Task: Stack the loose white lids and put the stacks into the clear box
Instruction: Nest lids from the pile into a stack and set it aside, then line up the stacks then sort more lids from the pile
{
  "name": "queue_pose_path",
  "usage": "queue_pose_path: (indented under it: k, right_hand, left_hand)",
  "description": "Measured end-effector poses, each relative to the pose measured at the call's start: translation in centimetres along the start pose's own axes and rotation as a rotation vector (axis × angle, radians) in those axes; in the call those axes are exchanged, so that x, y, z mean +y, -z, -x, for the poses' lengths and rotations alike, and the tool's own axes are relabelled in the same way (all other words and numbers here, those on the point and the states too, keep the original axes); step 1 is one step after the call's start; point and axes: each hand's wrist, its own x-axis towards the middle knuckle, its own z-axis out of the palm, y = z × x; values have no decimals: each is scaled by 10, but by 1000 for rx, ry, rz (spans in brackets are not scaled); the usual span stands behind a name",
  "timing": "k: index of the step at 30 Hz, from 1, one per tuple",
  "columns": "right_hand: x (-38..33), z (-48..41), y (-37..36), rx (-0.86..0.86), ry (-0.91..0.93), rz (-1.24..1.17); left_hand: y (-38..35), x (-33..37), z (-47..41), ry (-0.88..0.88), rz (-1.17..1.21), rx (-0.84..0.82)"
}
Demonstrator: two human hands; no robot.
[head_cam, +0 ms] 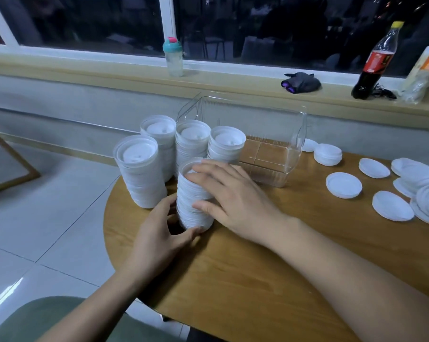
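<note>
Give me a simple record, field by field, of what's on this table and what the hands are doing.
left hand: curled round the base of the nearest lid stack
right hand: fingers spread against that stack's top and side
four other stacks: upright, just behind it
clear box: on the table right of the stacks, no lids visible inside
loose lids: scattered on the table's right side
windowsill: shaker bottle, cola bottle

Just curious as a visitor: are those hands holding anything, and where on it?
Yes, the nearest stack of white lids. The left hand grips its base; the right hand rests straight fingers on its upper side.
</note>
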Motion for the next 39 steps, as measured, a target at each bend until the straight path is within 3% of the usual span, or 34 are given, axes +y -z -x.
queue_pose_path:
  k: [5,11,29,39]
  right_hand:
    - [3,-20,-14,34,3,-12]
    - [8,-38,-25,44,-15,-11]
    - [2,-49,-2,49,-14,-41]
    - [26,10,51,150,-89,0]
  left_hand:
    - [8,-6,19,49,-75,174]
    - [5,-1,25,-89,-148,-81]
    - [12,8,11,10,-33,-79]
    - [-39,44,-13,-213,-92,-167]
